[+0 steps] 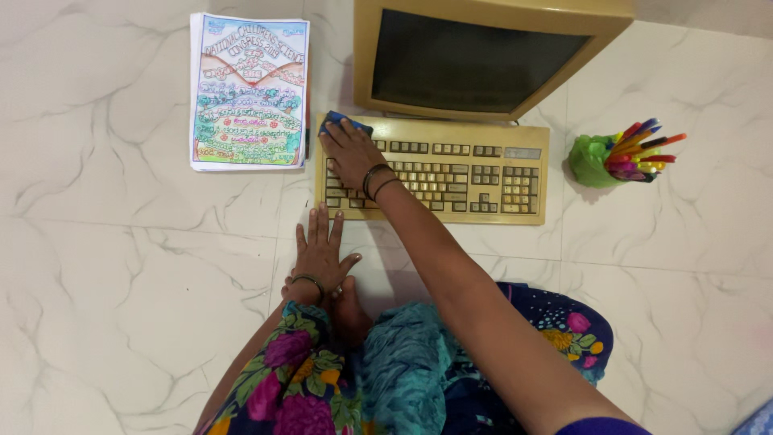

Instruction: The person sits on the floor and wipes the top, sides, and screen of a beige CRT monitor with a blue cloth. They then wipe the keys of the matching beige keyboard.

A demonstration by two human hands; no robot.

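My right hand [351, 151] reaches forward and presses a blue cloth [341, 122] onto the far left corner of a beige keyboard [467, 173]. The cloth is mostly hidden under my fingers. My left hand [320, 252] lies flat on the white marble floor [121, 266], fingers spread, just in front of the keyboard's left end and holding nothing. Both wrists wear dark bangles. An old beige monitor [483, 56] with a dark screen stands right behind the keyboard.
A stack of papers with a colourful drawn cover [250, 93] lies left of the keyboard. A green holder full of coloured pens [616, 157] stands at the right. My foot [348, 310] and floral clothing [386, 379] are at the bottom.
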